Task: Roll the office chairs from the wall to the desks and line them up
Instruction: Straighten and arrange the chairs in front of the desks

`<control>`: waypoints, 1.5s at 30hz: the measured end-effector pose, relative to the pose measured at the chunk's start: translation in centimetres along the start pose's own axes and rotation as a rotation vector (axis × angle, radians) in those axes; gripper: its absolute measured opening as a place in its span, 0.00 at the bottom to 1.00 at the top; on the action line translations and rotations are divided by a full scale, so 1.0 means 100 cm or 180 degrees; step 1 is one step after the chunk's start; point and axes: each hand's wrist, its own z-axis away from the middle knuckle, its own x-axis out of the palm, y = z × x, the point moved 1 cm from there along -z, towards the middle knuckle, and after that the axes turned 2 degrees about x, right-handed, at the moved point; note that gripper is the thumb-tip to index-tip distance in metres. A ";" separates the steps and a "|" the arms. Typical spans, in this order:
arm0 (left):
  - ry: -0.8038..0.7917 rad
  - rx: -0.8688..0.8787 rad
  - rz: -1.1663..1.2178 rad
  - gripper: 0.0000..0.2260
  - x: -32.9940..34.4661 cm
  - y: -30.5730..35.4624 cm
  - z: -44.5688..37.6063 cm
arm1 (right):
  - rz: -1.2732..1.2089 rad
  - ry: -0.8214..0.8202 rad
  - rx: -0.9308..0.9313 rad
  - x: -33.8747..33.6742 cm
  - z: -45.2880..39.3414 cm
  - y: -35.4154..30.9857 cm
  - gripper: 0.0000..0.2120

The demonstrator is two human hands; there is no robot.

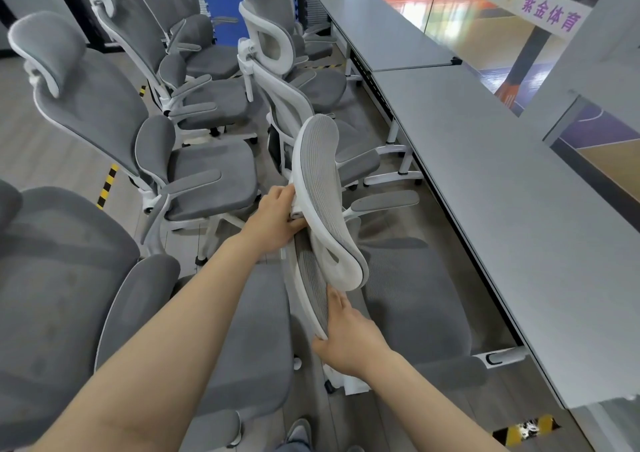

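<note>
the two hands hold one grey chair [408,299] right beside the long grey desk [519,209]. on the far side of the grip from the person, the desk edge [446,209] runs along close to the chair seat, with only a thin strip of floor [460,240] between them. on the left side of the grip there is little room, because more grey chairs [194,174] stand packed close together there. one more chair [325,140] stands just past the grip, also by the desk.

the held chair has a grey mesh back with a white rim, a curved headrest [322,188] with a white shell, a soft grey seat and a grey armrest [388,200]. its back leans toward the person.

the left hand [277,219] has its fingers curled around the white part just behind the headrest. the right hand [349,337] grips the white rim of the chair back lower down, with the thumb on the near side and the fingers lying along the mesh. the headrest sits between the two hands, and the seat lies just to the right of both of them, toward the desk.
</note>
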 end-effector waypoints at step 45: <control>0.1169 -0.1845 -0.0363 0.18 -0.066 -0.156 0.553 | 0.0076 -0.0280 -0.2230 0.201 0.091 -0.233 0.19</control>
